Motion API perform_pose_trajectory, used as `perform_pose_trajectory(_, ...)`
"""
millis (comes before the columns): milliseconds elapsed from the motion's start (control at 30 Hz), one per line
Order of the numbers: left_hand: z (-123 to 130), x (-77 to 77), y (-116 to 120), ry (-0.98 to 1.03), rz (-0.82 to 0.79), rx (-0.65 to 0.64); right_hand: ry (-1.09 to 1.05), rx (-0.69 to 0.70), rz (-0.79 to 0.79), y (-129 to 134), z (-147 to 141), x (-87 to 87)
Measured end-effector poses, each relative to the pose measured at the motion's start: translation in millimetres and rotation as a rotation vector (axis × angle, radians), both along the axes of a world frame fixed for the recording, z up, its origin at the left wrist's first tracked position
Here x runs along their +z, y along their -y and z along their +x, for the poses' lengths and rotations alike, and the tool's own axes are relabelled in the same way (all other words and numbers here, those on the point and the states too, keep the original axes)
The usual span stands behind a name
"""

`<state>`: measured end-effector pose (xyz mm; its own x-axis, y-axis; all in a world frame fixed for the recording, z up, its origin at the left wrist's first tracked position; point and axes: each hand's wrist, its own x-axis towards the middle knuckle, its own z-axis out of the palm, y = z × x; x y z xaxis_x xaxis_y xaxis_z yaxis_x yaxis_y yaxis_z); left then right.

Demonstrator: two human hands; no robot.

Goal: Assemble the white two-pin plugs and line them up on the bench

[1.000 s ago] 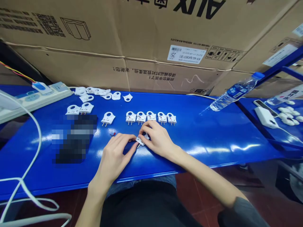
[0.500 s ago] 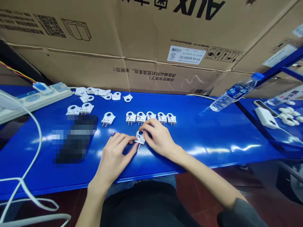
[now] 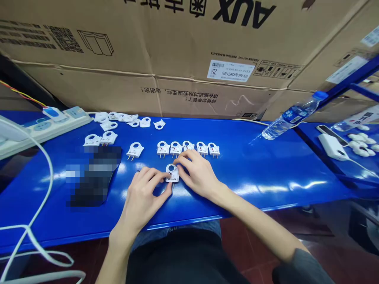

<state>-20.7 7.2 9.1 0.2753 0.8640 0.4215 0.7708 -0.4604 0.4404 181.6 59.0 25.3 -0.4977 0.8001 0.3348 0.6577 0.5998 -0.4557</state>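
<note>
Between my two hands, just above or on the blue table, is a white two-pin plug (image 3: 174,177) with a round hole in its upper part. Thumb and index finger of my left hand (image 3: 142,193) pinch its left and lower side. My right hand (image 3: 199,173) has its fingers closed on the right edge. The pins point toward me, partly hidden by the left fingers. Behind it stands a row of several similar white plugs (image 3: 175,148), one partly covered by my right hand. Another white plug (image 3: 135,150) lies alone to the left.
Two more plugs (image 3: 108,138) and several loose white casing pieces (image 3: 145,122) lie at the back left, near a power strip (image 3: 44,126). A blurred dark object (image 3: 94,177) lies left. A water bottle (image 3: 293,116) leans at right. Cardboard boxes (image 3: 177,94) wall the back.
The held plug has turned from a tilted to a straighter position and shifted slightly left. My right fingers now sit at its right edge. The view has tipped slightly up.
</note>
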Motion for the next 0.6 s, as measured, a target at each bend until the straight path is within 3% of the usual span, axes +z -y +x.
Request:
perform_pose_trajectory(233,-24,3.3,-4,-0.081,0.067,0.079,0.024,-0.002,0.004,0,1,2.1)
perform_pose_trajectory(400,-48,11.7,-25,-0.171,0.135,0.180,0.035,0.006,0.023,0,0,0.5)
perform_pose_trajectory(600,-59,24.6,-52,-0.283,0.125,0.182,0.042,0.011,0.031,0,0,-0.4)
